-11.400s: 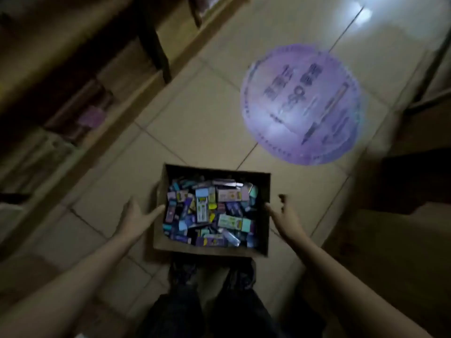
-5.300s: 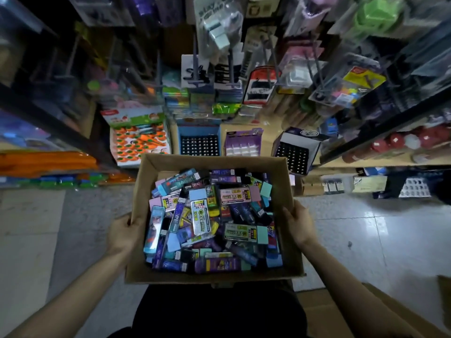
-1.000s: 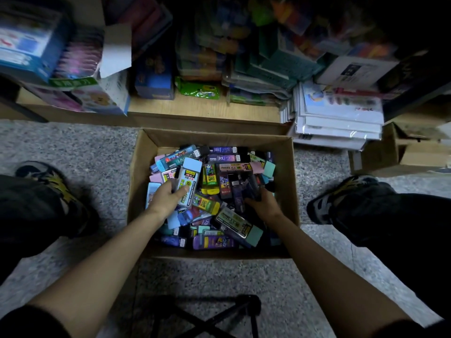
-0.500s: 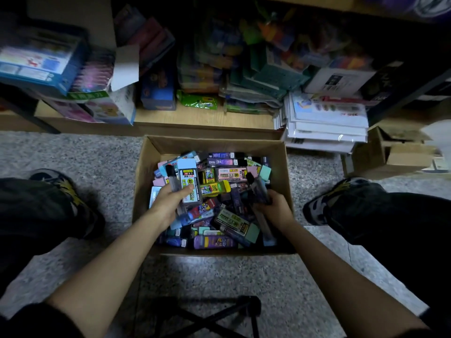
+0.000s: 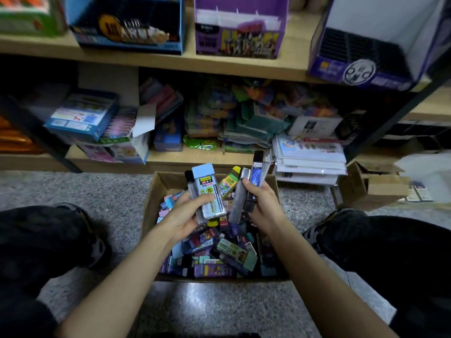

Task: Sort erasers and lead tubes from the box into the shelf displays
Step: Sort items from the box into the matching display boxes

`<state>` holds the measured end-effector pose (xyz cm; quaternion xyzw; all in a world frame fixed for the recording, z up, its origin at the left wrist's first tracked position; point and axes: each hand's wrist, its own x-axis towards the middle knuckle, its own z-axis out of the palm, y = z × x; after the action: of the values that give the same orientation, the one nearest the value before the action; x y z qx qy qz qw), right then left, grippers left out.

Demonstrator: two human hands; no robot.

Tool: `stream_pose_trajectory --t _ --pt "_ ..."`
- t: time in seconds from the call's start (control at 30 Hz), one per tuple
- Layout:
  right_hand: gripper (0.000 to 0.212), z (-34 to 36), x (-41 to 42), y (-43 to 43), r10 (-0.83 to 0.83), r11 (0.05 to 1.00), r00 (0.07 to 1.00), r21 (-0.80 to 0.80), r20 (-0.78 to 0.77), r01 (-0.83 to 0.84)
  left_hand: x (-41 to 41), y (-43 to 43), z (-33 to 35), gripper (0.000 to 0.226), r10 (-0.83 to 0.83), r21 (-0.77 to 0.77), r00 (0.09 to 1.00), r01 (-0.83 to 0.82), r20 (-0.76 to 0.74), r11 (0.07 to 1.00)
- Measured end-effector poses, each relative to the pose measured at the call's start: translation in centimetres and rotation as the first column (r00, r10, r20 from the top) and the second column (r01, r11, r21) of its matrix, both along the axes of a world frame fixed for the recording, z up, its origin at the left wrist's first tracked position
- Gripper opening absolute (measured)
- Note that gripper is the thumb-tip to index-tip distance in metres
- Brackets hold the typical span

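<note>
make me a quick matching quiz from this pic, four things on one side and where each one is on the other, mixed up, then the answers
1. light-blue-capped lead case
2. dark blue lead tube
3. cardboard box
4. purple display box

a. on the upper shelf
b. on the floor
c. held in the right hand
d. held in the left hand

Pairs: 1-d, 2-c, 3-b, 4-a

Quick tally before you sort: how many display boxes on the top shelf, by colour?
Green box: 1
Blue box: 1
Purple box: 1
White-and-purple box: 1
Total: 4
</note>
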<state>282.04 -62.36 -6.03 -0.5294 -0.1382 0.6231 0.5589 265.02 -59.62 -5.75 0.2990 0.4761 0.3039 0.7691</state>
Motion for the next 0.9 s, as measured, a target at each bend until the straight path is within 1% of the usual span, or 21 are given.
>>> stream_pose_trajectory --t 0.07,0.1,0.17,0.23,0.33,0.47,0.53,0.6,0.63,0.7,0.77,0.83,0.9 --pt "0.007 1.6 -0.2 0.1 0.013 1.0 1.0 0.027 -0.024 -0.012 0.0 0.0 1.5 0.027 -0.072 0.023 0.996 0.071 0.048 0.997" --pt "0.014 2.5 -0.3 0.2 0.031 0.999 0.999 0.034 -0.009 -0.031 0.0 0.0 2.2 0.029 -0.118 0.04 0.991 0.115 0.062 0.993" --pt "0.029 4.2 -0.5 0.3 0.079 0.996 0.995 0.037 0.054 -0.081 0.1 0.2 3.7 0.028 -0.188 0.068 0.98 0.184 0.059 0.981" --pt "0.033 5.9 -0.7 0.4 0.097 0.993 0.991 0.064 0.093 -0.103 0.3 0.5 5.1 0.024 -0.197 0.079 0.98 0.195 0.024 0.978" --pt "0.025 8.4 -0.9 0.7 0.088 0.988 0.986 0.116 0.144 -0.105 1.0 0.8 7.3 0.019 -0.129 0.089 0.99 0.134 -0.056 0.987" --pt "0.01 11.9 -1.0 1.1 0.003 0.989 0.978 0.143 0.21 -0.034 2.4 0.9 10.1 0.019 -0.095 0.162 0.995 0.098 -0.027 0.982" --pt "0.014 13.7 -0.8 1.4 -0.057 0.987 0.973 0.16 0.224 0.021 3.0 1.0 11.4 0.02 -0.087 0.236 0.996 0.086 -0.006 0.968" --pt "0.024 15.3 -0.8 1.6 -0.101 0.982 0.97 0.18 0.22 0.062 3.5 1.2 12.6 0.03 -0.091 0.321 0.996 0.081 0.016 0.944" --pt "0.025 15.9 -0.8 1.7 -0.117 0.978 0.972 0.192 0.205 0.077 3.7 1.4 13.2 0.037 -0.092 0.37 0.996 0.079 0.018 0.926" --pt "0.023 17.1 -0.9 1.9 -0.144 0.969 0.981 0.221 0.127 0.114 4.0 1.8 14.3 0.051 -0.095 0.452 0.995 0.084 0.002 0.888" --pt "0.018 18.0 -0.9 2.2 -0.157 0.958 0.987 0.249 0.035 0.144 4.5 2.3 15.0 0.061 -0.114 0.487 0.993 0.109 -0.02 0.867" --pt "0.014 18.6 -0.9 2.6 -0.152 0.953 0.988 0.264 0.004 0.146 5.1 2.7 15.2 0.059 -0.115 0.492 0.992 0.127 -0.056 0.861" --pt "0.01 18.8 -0.8 3.0 -0.133 0.955 0.991 0.272 0.027 0.121 5.6 3.2 15.2 0.051 -0.102 0.472 0.993 0.122 -0.067 0.873"
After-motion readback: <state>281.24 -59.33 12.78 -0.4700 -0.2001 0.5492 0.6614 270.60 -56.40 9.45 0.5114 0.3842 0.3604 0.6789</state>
